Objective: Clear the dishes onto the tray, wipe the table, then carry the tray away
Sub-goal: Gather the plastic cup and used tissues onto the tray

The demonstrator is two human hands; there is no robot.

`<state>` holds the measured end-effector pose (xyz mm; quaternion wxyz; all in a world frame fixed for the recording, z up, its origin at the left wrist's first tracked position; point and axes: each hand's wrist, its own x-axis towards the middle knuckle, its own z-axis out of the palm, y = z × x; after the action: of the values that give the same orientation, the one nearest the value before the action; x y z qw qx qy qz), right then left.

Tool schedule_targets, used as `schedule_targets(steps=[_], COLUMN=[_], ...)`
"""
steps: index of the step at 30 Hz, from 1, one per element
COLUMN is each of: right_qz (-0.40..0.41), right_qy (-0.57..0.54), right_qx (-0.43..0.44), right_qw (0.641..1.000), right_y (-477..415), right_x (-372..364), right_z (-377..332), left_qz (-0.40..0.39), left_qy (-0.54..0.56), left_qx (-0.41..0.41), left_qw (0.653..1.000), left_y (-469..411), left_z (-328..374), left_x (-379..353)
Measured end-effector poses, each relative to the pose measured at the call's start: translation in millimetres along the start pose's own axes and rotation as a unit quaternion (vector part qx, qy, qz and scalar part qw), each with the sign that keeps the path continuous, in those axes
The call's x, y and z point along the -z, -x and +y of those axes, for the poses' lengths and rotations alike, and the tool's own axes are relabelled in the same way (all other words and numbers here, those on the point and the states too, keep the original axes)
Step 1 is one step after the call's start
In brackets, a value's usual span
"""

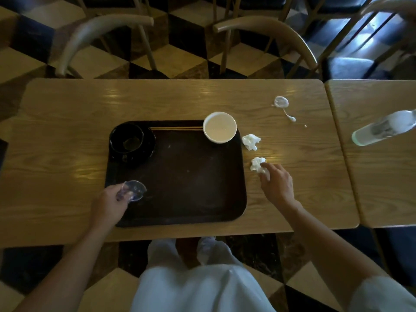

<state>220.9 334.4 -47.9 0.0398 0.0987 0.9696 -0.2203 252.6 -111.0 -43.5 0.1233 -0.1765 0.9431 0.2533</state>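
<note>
A dark brown tray [193,181] lies on the wooden table [67,143]. At the tray's far left a black bowl [127,138] sits on a black plate. A pair of chopsticks [175,128] lies along the far rim, and a white cup [220,127] stands at the far right corner. My left hand [110,204] grips a clear glass [134,190] over the tray's near left corner. My right hand [278,182] pinches a crumpled white napkin [257,164] on the table just right of the tray. A second crumpled napkin [251,141] lies beyond it.
A white liquid spill [281,102] with a trail marks the table's far right. A clear spray bottle [382,129] lies on the adjoining table to the right. Two wooden chairs [265,32] stand behind the table. My white-clad legs are below its near edge.
</note>
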Motion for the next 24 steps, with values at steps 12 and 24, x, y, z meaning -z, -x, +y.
schedule_targets(steps=[12,24], right_qz=[-0.078,-0.003], right_qy=[0.016,-0.040], right_qx=[0.104,0.113], right_qw=[0.991,0.993], right_y=[-45.3,-122.9], right_x=[-23.8,-16.7], right_z=[17.3,-2.2], left_qz=[0.005,-0.032], left_qy=[-0.045,-0.050], left_qx=[-0.045,-0.021], left_qw=[0.998,0.998], left_y=[-14.7,-30.4], left_z=[79.5,85.9], left_x=[-39.4,-44.9])
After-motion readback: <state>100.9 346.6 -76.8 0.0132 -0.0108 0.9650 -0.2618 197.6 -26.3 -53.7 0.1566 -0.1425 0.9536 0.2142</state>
